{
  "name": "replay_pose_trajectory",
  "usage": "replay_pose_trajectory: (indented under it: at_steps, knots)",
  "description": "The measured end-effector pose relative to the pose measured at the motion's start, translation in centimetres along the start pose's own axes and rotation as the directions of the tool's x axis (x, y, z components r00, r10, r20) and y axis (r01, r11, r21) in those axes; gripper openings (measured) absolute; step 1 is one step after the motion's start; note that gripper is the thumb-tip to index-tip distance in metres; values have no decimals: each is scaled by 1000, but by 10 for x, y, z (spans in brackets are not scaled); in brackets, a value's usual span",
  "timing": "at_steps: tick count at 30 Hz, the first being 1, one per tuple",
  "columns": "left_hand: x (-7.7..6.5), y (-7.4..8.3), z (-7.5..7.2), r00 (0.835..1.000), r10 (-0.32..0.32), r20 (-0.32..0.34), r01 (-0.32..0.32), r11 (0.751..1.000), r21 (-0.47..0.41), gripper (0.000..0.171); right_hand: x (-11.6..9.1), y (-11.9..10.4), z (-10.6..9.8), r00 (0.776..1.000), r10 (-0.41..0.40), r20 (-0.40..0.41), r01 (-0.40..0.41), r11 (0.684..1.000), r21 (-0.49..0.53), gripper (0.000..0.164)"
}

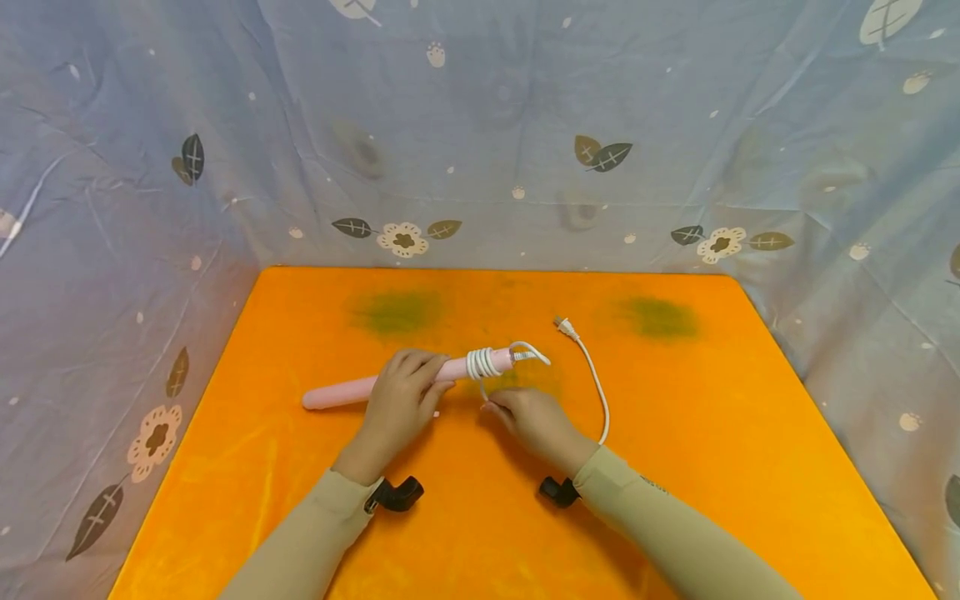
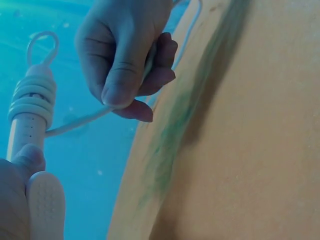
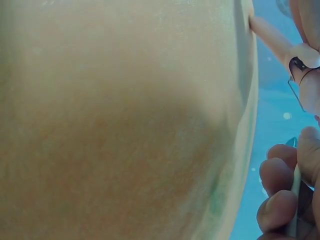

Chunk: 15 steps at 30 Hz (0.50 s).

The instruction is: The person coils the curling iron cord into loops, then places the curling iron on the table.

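Note:
A pink curling iron (image 1: 341,395) lies at a slant in front of me in the head view, its barrel pointing left. My left hand (image 1: 399,398) grips it around the middle. The left wrist view shows that hand's thumb beside a ribbed lever (image 2: 46,205). Several turns of white cord (image 1: 480,363) are wound around the handle near its right end, where a small loop sticks out. My right hand (image 1: 542,423) pinches the cord just below the wraps, between thumb and fingers. The stretch of cord (image 2: 80,121) from wraps to fingertips looks taut.
The cord's free end runs past the right hand to a two-pin plug (image 1: 566,327) on the orange table (image 1: 750,467). Black wrist devices (image 1: 401,495) sit below both hands. A patterned grey-blue curtain (image 1: 517,125) surrounds the table's back and sides.

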<state>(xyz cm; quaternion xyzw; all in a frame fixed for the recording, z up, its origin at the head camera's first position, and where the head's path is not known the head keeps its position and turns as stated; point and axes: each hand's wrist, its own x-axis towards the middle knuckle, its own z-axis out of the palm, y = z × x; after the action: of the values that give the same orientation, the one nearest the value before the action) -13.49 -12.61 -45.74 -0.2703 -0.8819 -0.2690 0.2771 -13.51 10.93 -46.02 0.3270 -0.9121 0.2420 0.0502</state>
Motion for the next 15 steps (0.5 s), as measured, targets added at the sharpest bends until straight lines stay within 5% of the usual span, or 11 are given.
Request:
replay_pose_trajectory:
  at_steps: [10,15]
  knots:
    - [10,-2,-2,996,-64,-69,64,998,-4,38,-5,-3,-1,995,-69,-70,66,997,-44,3]
    - [13,-3,-3,991,-92,-98,93,996,3,39,-11,-7,0,996,-77,-53,74,996,-49,7]
